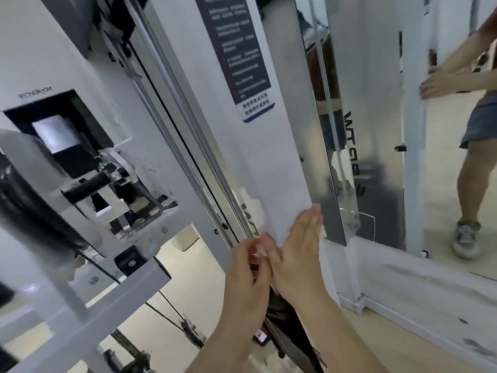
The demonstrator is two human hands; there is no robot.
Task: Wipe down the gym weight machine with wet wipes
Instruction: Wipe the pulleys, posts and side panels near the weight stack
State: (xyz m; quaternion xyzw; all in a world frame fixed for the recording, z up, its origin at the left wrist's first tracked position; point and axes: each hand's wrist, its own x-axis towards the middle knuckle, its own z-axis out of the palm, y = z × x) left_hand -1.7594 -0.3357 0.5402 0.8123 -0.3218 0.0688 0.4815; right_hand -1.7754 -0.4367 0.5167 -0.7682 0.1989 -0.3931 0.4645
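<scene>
In the left part of the white weight machine, a black-framed recess is being occupied by a black ribbed roller and a cluster of metal brackets just below it, with a pale reflective panel showing at its far end. To the right, past a slanting metal guide rail, a white wet wipe is being pressed flat against the near end of the machine's white upright column, well below a dark instruction label. The wipe is being held down by the right hand, whose fingers are being kept straight and together, pointing away toward the column's right edge, with the palm laid on the cloth. The left hand is being held just to the left, touching the right one. Its fingers are curled, and the wipe's near-left edge appears to be pinched between thumb and fingertips beside the rail, though blur is softening the detail. Both forearms are being extended from the near edge. In the wall mirror on the right, the person's hands are being reflected against the column.
</scene>
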